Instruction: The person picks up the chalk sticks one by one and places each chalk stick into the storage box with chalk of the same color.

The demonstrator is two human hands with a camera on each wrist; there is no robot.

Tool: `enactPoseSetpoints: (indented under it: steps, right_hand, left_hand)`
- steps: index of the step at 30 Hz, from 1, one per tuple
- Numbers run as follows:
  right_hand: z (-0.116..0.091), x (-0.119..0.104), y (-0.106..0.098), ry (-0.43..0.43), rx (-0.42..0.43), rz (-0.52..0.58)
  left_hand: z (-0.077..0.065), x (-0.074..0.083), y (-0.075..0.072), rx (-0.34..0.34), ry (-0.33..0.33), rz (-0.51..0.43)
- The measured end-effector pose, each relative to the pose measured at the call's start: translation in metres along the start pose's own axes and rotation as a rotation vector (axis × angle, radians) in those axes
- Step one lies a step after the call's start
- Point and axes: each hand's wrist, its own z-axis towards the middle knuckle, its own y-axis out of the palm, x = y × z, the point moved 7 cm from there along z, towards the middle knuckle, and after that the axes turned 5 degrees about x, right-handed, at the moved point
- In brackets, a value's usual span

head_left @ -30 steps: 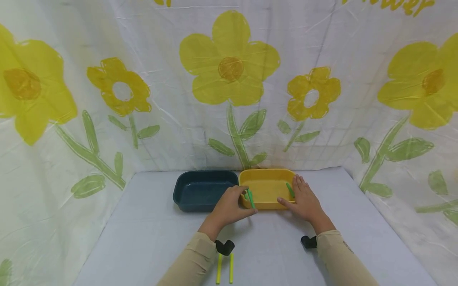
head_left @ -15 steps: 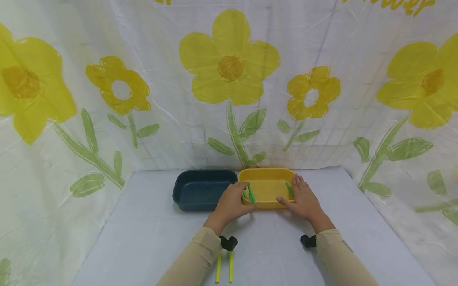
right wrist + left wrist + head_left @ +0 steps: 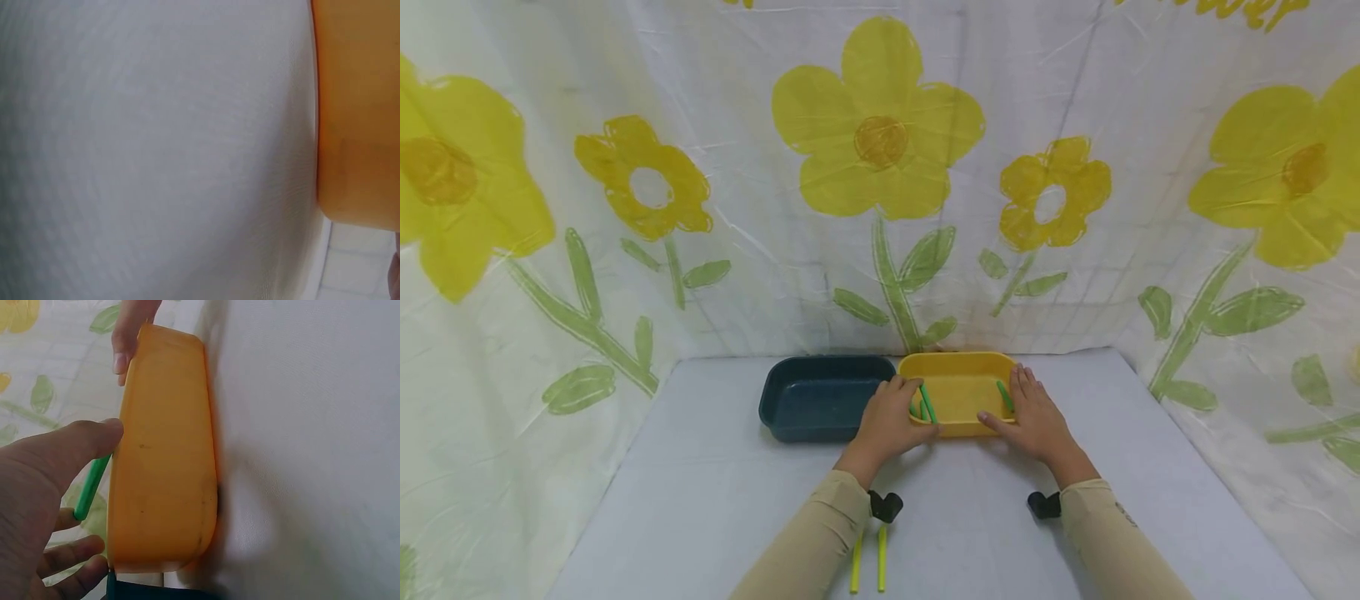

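Over the left end of the yellow tray, my left hand pinches a green stick lengthwise between thumb and finger. In the left wrist view the thumb lies at the tray's near rim, with the stick's lower end at a fingertip. More green sticks lie in the tray beneath that hand, partly hidden by it. Another short green stick lies at the tray's right end. My right hand rests there with straight fingers along the side and the thumb at the front rim.
A dark blue tray stands directly left of the yellow one. Two yellow sticks lie on the white table near its front, beside my left forearm. A flower-printed curtain hangs behind the trays.
The left hand has moved slightly forward and down, bringing the green stick from above the front rim to inside the tray's left end. The right hand stays in place.
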Motion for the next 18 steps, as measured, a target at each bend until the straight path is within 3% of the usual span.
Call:
enactPoseSetpoints:
  steps: [18]
  right_hand:
    - [-0.0007, 0.0000, -0.0001, -0.002, 0.021, 0.025]
  left_hand:
    - [0.0052, 0.0017, 0.0031, 0.010, 0.006, 0.060]
